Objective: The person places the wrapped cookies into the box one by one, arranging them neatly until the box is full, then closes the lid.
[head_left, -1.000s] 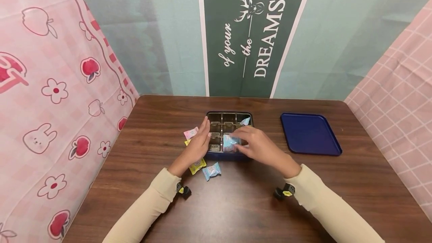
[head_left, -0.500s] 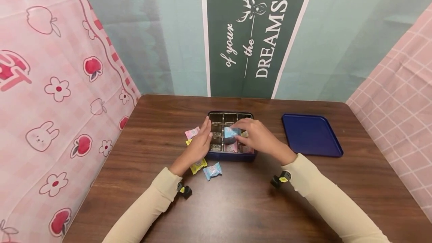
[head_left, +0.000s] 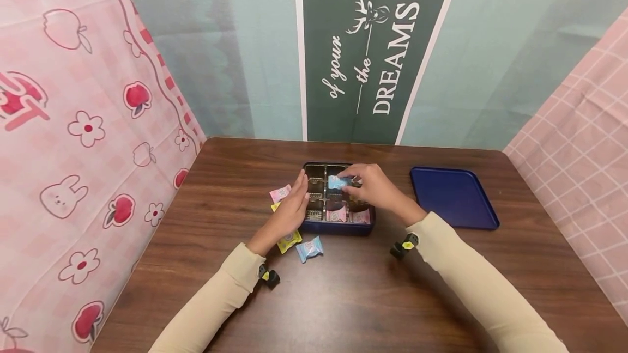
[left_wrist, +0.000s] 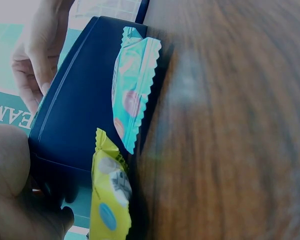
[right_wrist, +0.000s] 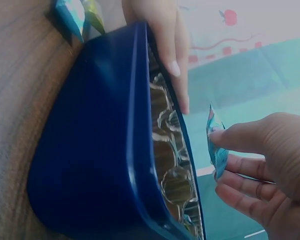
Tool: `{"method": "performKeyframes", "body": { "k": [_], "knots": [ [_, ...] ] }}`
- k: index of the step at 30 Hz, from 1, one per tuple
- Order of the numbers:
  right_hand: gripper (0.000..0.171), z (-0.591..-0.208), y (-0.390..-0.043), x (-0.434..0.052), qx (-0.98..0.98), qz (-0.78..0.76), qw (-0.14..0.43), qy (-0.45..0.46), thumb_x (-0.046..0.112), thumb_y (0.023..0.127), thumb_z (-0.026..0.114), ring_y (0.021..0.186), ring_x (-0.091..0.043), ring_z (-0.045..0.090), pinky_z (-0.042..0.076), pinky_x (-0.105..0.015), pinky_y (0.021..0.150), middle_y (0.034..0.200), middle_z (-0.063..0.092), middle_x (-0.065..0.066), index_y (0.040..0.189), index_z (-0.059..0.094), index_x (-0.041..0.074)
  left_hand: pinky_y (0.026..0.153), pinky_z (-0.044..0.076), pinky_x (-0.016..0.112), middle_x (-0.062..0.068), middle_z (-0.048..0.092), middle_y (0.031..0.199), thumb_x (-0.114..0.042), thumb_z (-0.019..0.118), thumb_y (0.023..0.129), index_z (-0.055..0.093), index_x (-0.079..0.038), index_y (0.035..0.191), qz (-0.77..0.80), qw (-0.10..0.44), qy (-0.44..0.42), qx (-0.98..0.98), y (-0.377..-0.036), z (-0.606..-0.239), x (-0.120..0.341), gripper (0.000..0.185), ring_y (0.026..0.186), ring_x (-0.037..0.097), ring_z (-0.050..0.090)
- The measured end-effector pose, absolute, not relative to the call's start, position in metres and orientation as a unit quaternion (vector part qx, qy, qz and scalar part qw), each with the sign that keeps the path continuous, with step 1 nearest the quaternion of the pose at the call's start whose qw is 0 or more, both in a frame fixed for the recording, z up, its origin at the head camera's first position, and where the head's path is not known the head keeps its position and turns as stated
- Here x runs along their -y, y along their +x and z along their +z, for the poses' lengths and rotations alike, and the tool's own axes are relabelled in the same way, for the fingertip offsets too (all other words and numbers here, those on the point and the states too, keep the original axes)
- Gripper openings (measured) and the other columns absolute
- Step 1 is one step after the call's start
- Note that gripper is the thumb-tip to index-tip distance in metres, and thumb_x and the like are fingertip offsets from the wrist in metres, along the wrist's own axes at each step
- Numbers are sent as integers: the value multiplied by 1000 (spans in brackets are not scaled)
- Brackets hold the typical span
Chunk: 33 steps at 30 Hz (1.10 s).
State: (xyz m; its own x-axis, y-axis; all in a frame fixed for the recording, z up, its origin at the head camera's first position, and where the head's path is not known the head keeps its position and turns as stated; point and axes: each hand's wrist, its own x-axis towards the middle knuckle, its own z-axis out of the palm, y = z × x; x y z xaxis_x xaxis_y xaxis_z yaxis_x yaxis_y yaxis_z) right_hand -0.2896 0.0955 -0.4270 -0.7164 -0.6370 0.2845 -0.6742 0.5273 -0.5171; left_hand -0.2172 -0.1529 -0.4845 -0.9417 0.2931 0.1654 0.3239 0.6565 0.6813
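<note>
Left hand (head_left: 289, 212) extended forward, fingers straight and together. Right hand (head_left: 374, 185) reaches farther ahead, thumb and fingertips pinched (remaining fingers curled beneath). Both forearms in cream sleeves, converging inward.

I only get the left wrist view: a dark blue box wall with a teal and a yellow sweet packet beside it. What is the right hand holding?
Observer: The right hand pinches a small light-blue wrapped sweet above the dark blue compartment box.
Operator: Any compartments filled?
Observer: Yes, the near row holds a pale wrapped sweet and a pink wrapped sweet.
Operator: And the left hand?
Observer: The left hand rests with straight fingers against the box's left rim.
</note>
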Motion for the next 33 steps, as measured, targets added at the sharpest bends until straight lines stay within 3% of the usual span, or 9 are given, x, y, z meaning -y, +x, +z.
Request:
{"method": "performKeyframes", "body": {
  "k": [9,22,33],
  "knots": [
    [27,-431,-303,-96,873,336,18,354,6,86,81,95,-28,70,58,-48,82,110,75,-13,112,77,2,119,27,48,16,5,170,-15,34,111,20,6,158,-378,21,-166,911,-218,-486,153,53,149,35,28],
    [29,-432,-319,-89,883,291,29,367,7,87,81,94,-26,70,55,-43,77,112,74,-14,115,76,3,119,27,49,16,5,170,-16,33,112,19,6,158,-378,18,-168,910,-219,-486,152,54,149,35,28],
    [26,-437,-328,-85,890,242,31,386,9,88,80,103,-27,69,56,-45,88,112,74,-11,114,77,4,120,27,45,19,7,169,-12,34,111,20,9,157,-368,29,-172,913,-219,-486,152,52,150,33,26]
  ]
}}
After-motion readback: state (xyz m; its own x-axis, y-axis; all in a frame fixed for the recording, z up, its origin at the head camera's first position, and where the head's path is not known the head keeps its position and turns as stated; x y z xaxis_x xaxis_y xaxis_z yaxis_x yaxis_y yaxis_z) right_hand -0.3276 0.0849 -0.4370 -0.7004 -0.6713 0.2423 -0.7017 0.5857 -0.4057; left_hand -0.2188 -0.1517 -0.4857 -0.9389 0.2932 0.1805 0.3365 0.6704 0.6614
